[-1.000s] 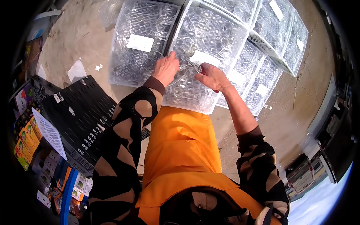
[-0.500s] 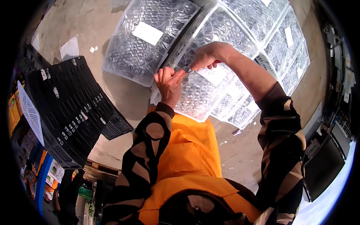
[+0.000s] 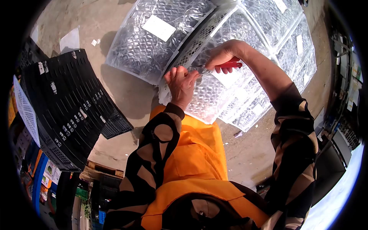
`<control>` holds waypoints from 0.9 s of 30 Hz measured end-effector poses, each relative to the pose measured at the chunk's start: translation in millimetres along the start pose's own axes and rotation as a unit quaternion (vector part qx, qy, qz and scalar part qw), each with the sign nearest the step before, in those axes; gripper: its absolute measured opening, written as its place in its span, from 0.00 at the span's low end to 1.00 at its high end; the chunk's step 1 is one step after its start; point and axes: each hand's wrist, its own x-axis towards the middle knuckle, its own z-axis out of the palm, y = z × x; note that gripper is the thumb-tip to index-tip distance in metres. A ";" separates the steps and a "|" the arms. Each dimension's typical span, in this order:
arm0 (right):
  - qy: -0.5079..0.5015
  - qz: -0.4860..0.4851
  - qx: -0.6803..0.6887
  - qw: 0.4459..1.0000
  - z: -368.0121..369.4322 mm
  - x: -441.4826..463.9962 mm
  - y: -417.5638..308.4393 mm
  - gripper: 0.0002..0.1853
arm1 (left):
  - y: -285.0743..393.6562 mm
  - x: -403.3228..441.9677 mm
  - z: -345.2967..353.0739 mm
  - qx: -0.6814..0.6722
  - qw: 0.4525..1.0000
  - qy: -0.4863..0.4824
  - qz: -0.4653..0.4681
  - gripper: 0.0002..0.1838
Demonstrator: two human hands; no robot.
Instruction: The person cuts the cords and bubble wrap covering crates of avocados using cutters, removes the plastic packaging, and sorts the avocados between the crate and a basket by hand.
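Observation:
My right hand (image 3: 223,54) is closed round a tool with a red handle (image 3: 232,64). A thin metal part of it points left toward my other hand. My left hand (image 3: 181,87) has its fingers bent and pressed together at the near edge of a white lattice-sided crate (image 3: 201,37). What its fingertips pinch, if anything, is too small to make out. Clear bubble wrap (image 3: 205,94) covers the crate beneath both hands. A white paper label (image 3: 228,79) lies on the wrap below my right hand.
Another bubble-wrapped crate (image 3: 132,50) with a label (image 3: 159,28) stands to the left, and more wrapped crates (image 3: 289,42) stand to the right. A tall stack of black plastic crates (image 3: 73,111) is at the left. A wooden pallet (image 3: 101,170) lies behind it.
Both hands have shifted slightly right in the view, the right one also a little up. The red handle now shows clearly beyond my right fingers. The crates' view has shifted slightly.

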 end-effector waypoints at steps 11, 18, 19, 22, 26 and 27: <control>-0.002 0.038 0.020 0.999 3.0 -0.3 4.6 0.23 | 1.1 -0.6 -1.8 -0.001 1.000 -0.008 -0.007 0.07; -0.014 0.055 0.020 0.998 4.3 13.9 -5.6 0.22 | -0.6 -0.2 -3.4 -0.007 1.000 -0.009 0.001 0.08; -0.011 0.059 0.015 0.998 3.7 19.7 -7.4 0.22 | -0.9 -1.2 -3.2 -0.004 1.000 -0.009 0.004 0.08; -0.007 0.072 -0.005 0.997 -1.1 26.6 -20.2 0.23 | -1.0 -1.9 -0.8 -0.021 1.000 -0.003 -0.002 0.08; 0.029 0.027 -0.064 0.997 -0.3 13.1 -25.8 0.23 | 2.3 -9.3 -4.2 -0.023 1.000 -0.016 0.005 0.08; 0.039 0.000 -0.079 0.996 1.4 9.2 -23.9 0.24 | 6.4 -24.4 -4.9 -0.028 0.999 -0.027 0.005 0.08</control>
